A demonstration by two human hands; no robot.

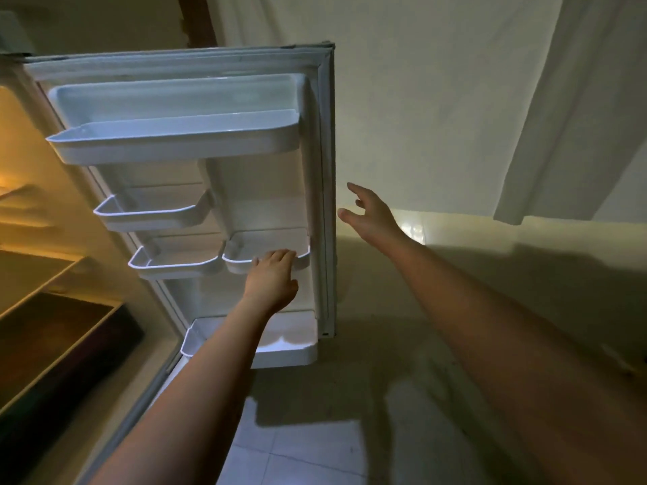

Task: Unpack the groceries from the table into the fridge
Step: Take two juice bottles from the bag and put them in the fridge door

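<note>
The white fridge door [324, 176] stands wide open, its inner side facing me with several empty shelves. My left hand [273, 278] rests with its fingers on the front rim of the small right-hand door shelf [301, 255]. My right hand [371, 215] hovers just past the door's outer edge, fingers spread and empty, apart from the door. The lit fridge interior [31, 239] shows at the left with glass shelves. No groceries and no table are in view.
A large top door shelf [175, 141], two small left shelves [147, 215] and a bottom shelf [290, 355] are all empty. A pale wall [437, 117] and a white curtain [567, 117] are behind the door. Tiled floor [308, 449] lies below.
</note>
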